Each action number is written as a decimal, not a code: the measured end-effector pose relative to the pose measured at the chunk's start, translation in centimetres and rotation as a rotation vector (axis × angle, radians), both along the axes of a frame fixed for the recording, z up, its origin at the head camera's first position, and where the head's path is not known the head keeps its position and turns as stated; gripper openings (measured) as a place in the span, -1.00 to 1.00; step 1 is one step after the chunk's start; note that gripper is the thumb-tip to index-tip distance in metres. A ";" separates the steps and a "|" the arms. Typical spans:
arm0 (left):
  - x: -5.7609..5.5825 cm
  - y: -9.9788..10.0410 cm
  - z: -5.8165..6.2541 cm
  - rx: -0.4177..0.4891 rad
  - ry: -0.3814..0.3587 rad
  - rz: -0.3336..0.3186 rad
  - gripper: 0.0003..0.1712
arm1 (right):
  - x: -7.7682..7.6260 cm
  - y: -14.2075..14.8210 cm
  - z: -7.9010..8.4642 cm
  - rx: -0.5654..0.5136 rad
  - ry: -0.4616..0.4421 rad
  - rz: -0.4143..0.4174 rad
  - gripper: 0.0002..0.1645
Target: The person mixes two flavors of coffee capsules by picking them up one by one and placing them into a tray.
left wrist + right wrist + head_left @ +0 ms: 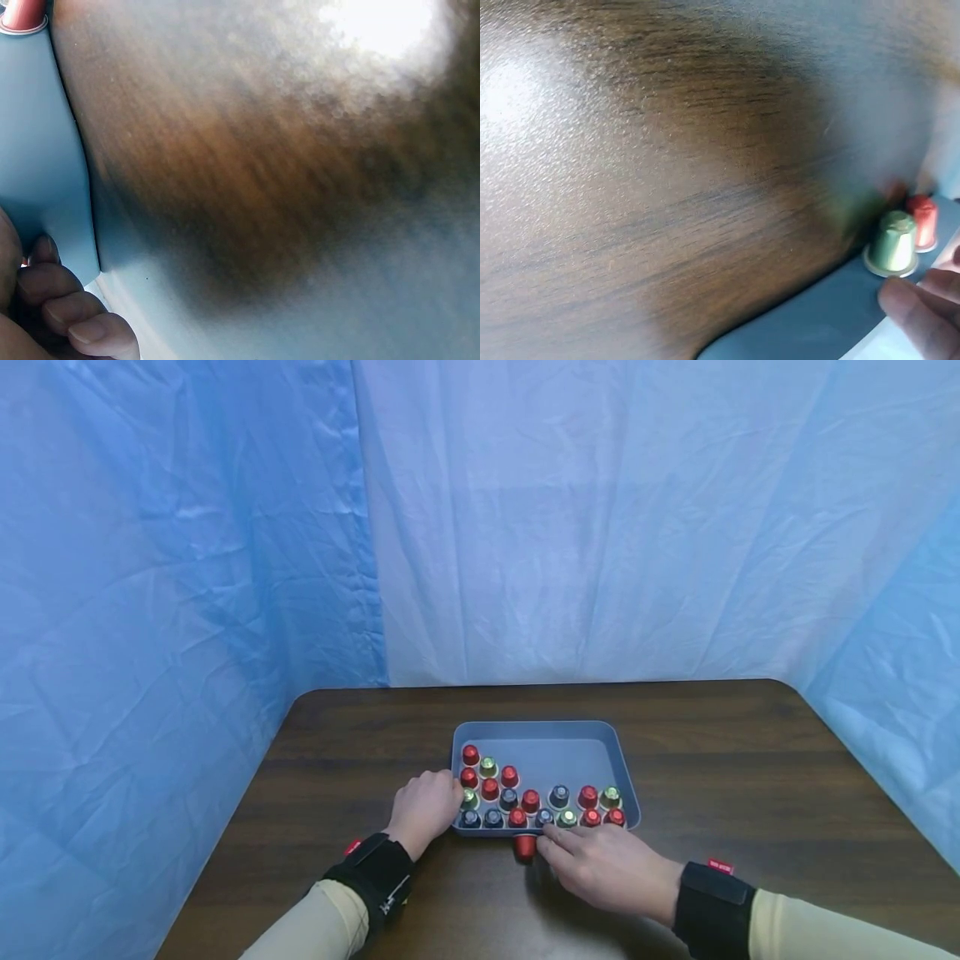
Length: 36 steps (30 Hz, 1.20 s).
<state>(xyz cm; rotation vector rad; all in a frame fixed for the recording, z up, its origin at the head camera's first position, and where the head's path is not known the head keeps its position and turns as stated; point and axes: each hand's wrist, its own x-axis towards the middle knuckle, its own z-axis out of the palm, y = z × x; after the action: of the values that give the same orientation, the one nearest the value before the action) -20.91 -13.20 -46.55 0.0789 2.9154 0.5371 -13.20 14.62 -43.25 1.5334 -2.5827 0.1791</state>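
Note:
A grey-blue tray (555, 747) holds several coffee capsules in red, green and dark blue, grouped at its left and along the front. My left hand (427, 806) grips the tray's left side, fingers curled at the wall in the left wrist view. My right hand (603, 868) is at the front rim, with fingertips right at a dark blue capsule (545, 817); I cannot tell whether they pinch it. Close beside those fingertips, just before the front rim, is a red capsule (525, 848). A green capsule (894, 244) shows near the right fingers in the right wrist view.
The tray stands on a dark wood-grain table (360, 743). Blue sheets (600, 527) hang behind it and at both sides. Black bands (712, 910) wrap both wrists over light sleeves.

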 end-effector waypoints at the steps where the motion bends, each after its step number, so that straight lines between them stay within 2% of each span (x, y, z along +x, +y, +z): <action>1: 0.0 0.0 0.0 0.000 0.002 -0.001 -0.70 | 0.0 0.0 -0.1 0.002 0.000 -0.004 -0.48; 12: -0.1 0.0 -0.2 -0.007 0.017 -0.007 -0.70 | 0.0 0.2 -0.9 0.002 0.061 0.039 -0.53; 22: -0.1 0.0 -0.2 -0.005 0.014 -0.006 -0.70 | 0.0 -0.2 -1.0 -0.034 0.091 0.037 -0.59; 29: -0.1 0.0 -0.1 -0.005 0.008 -0.003 -0.69 | 0.1 0.3 -1.1 -0.079 0.113 0.070 -0.53; 36: -0.1 0.0 0.0 -0.005 0.005 -0.004 -0.70 | 0.1 0.5 -1.1 -0.086 0.094 0.005 -0.51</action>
<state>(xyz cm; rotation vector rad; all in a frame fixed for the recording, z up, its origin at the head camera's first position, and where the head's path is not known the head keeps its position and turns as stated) -20.97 -13.18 -46.55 0.0862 2.9210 0.5297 -13.13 15.09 -44.32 1.4813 -2.4658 0.2106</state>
